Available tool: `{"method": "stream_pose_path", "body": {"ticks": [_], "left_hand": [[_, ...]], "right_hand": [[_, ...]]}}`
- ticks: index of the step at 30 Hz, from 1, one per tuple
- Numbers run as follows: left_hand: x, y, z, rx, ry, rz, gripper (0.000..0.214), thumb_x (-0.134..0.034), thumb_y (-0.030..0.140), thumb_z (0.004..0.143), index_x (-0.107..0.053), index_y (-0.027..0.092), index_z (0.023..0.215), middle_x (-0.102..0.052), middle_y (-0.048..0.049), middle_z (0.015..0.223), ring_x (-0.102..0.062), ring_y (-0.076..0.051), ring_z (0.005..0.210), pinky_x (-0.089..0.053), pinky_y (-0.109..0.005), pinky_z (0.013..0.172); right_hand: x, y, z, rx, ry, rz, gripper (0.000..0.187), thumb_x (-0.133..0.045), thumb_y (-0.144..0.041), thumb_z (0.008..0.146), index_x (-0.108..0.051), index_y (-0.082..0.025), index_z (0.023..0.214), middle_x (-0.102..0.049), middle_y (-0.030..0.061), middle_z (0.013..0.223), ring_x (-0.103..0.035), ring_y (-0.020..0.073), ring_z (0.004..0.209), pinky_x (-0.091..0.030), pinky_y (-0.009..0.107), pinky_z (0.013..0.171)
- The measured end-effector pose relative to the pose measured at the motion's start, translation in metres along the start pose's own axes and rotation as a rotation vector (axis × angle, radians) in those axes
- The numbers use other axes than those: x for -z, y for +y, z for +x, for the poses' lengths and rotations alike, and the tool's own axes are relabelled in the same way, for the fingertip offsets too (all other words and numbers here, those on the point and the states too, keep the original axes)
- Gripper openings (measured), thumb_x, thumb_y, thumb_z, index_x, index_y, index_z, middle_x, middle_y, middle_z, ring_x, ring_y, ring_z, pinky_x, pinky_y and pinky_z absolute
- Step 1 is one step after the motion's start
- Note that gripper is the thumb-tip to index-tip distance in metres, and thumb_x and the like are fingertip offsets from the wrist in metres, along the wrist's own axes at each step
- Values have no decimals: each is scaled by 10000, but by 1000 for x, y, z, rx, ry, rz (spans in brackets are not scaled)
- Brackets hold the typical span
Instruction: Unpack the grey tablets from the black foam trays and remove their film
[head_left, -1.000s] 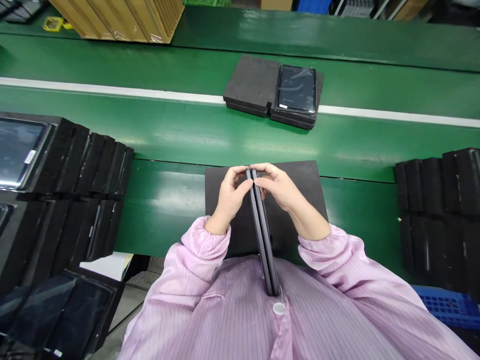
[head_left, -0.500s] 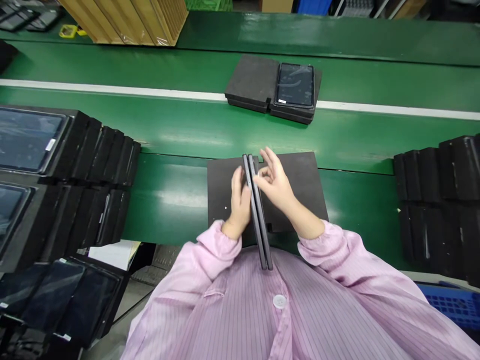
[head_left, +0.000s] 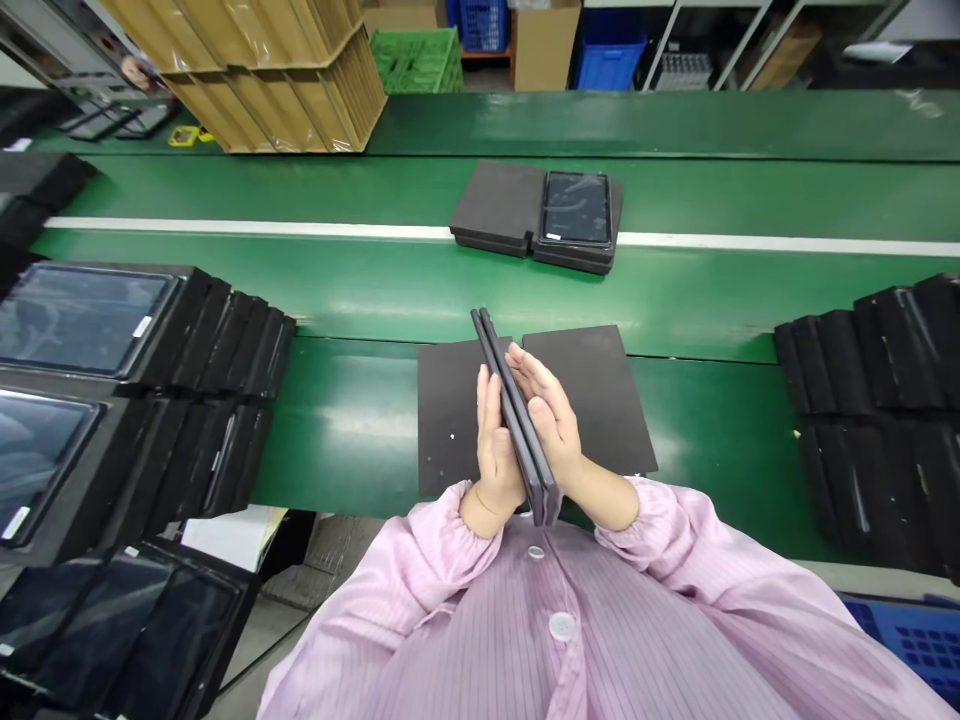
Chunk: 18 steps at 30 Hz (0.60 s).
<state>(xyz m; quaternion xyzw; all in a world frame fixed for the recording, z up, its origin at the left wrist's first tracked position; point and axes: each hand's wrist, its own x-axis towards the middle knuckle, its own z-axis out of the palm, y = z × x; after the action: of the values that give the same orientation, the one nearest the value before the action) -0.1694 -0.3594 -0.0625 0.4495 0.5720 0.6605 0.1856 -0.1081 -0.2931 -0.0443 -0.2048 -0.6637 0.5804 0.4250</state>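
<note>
Two thin dark tablets (head_left: 501,372) stand on edge, pressed face to face, between my palms over a black foam pad (head_left: 592,400). My left hand (head_left: 496,440) lies flat against the left tablet, fingers straight and together. My right hand (head_left: 549,420) presses flat on the right one. The tablets' near ends reach my chest and their far ends stick out beyond my fingertips.
On the green conveyor (head_left: 360,280) ahead lies a black foam tray (head_left: 499,205) holding one tablet (head_left: 576,207). Stacks of foam trays with tablets (head_left: 82,320) fill the left; more black trays (head_left: 870,390) stand at the right. Cardboard stacks (head_left: 277,70) are at the back left.
My hands slid from the tablets' far ends down to their sides and flattened against them. The tablets tilted slightly left, and my view rose to show more of the far belt.
</note>
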Motion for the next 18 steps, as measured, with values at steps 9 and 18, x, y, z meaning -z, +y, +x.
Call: {"method": "stream_pose_path", "body": {"ticks": [9, 18], "left_hand": [[-1, -8, -11, -129, -90, -18, 520, -198, 456, 955, -219, 331, 1459, -138, -14, 1574, -132, -270, 1430, -161, -483, 1162], [0, -13, 8, -317, -149, -8, 525, -248, 510, 929, -262, 374, 1436, -164, 28, 1566, -150, -303, 1423, -176, -525, 1152]], "right_hand": [[4, 7, -16, -119, -77, -1, 770, -208, -729, 833, -105, -252, 1428, -189, 104, 1529, -201, 280, 1413, -214, 495, 1153], [8, 10, -5, -22, -32, -89, 883, -166, -843, 732, -152, -265, 1399, -275, 107, 1484, -194, 295, 1414, -231, 509, 1134]]}}
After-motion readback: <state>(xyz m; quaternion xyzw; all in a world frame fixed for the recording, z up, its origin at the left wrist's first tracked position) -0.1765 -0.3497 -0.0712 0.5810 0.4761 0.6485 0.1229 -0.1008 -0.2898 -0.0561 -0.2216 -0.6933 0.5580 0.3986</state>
